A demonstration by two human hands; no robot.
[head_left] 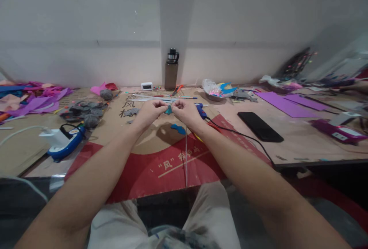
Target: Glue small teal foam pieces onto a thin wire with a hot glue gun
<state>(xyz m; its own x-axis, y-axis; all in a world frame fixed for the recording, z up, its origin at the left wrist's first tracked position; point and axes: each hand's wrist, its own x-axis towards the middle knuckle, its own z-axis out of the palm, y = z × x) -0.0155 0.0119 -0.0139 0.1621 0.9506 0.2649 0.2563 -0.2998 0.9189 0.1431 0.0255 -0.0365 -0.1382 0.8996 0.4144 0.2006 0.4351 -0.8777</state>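
Observation:
Both my hands meet above the middle of the cardboard sheet (161,164). My left hand (152,110) and my right hand (184,111) are closed in pinches on a small teal felt piece (168,110) held between them. A blue felt cutout (178,128) lies on the cardboard just below my right hand. A blue glue gun (201,111) rests behind my right wrist, its black cord running off to the right.
A dark bottle (171,69) stands at the back wall beside a small white clock (147,86). Purple and pink felt scraps (34,101) lie at left, grey felt pieces (83,112) nearer. A second glue gun (64,143), a black phone (260,126) and purple sheets (284,105) also lie about.

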